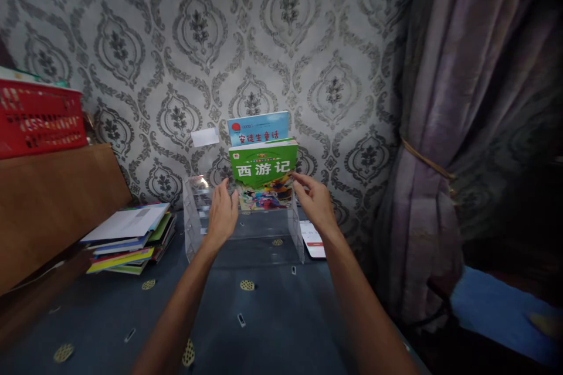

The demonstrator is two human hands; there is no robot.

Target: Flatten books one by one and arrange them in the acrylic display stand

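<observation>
A green book with large white Chinese characters and a colourful picture stands upright in a clear plastic rack. Behind it, the top of a blue book with red characters shows. My right hand pinches the green book's right edge between thumb and fingers. At the lower left edge of the same book is my left hand, its thumb and fingers apart; whether it touches the cover is hard to see.
Left of the rack lies a stack of books. A red basket sits on a brown box at far left. A phone with a lit screen rests right of the rack. A tied curtain hangs at right.
</observation>
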